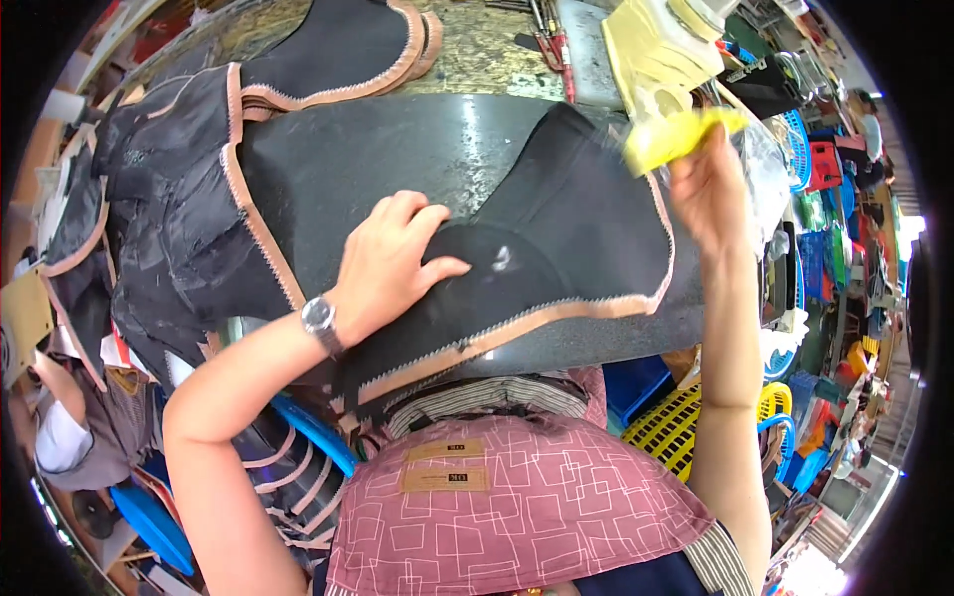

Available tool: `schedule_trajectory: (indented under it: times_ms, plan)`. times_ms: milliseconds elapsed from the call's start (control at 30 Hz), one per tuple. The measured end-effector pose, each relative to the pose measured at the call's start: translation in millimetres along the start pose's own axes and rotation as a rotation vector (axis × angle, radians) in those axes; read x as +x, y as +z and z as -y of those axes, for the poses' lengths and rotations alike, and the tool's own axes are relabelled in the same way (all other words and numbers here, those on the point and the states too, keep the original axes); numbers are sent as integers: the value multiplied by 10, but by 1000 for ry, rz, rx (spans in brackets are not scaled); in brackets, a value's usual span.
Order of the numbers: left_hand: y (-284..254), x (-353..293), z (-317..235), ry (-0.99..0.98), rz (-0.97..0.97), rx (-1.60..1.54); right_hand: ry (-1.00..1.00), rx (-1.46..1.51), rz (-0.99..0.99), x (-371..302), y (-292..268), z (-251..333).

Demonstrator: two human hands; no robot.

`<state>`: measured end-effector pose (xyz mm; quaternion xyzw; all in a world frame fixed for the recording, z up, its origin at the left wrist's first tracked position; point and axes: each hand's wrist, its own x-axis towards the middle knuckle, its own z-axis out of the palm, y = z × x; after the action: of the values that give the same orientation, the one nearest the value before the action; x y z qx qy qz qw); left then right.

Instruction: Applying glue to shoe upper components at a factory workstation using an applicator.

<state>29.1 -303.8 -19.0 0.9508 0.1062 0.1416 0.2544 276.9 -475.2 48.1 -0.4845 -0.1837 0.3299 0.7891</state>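
Observation:
A flat black cut piece [586,228] with tan, saw-toothed edging lies on the dark work surface in front of me. It looks like part of a boot upper, with a small pale mark near its middle. My left hand [390,260], a watch at its wrist, rests on the left part of this piece, thumb apart from the slightly bent fingers. Raised over the piece's far right corner, my right hand [712,194] grips a bright yellow object [668,141]. Motion blurs it, and its kind does not show.
More black pieces with tan edging [184,209] are heaped at left and far left. Red-handled tools [566,74] lie at the back beside a pale yellow container [656,50]. Below right stands a yellow basket [668,427]. Another person's arm [62,392] shows at far left.

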Motion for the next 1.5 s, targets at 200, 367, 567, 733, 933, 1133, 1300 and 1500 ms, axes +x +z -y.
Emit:
schedule_trajectory:
  times_ms: [200,367,567,733,933,1133,1300,1500]
  plan:
    - [-185,-71,167,-100,101,-311,286,-418,420,-527,646,-508]
    - [-311,-294,166,-58,206,-82,-20,-1015,427,-598,917,-834]
    - [-319,-372,195,-187,208,-85,-185,-1003,303,-692,946,-1081]
    - [-305,-404,177,-158,163,-78,-285,-1014,556,-1075,831,-818]
    - [-306,-411,160,-179,160,-63,-234,-784,156,-998,666,-885]
    - [-324,15,35,155,0,-271,-128,-580,242,-1210,426,-608]
    - [35,336,92,289,263,-185,-19,-575,202,-1163,462,-624]
    - [54,244,112,347,145,-142,-46,-557,230,-1221,496,-603]
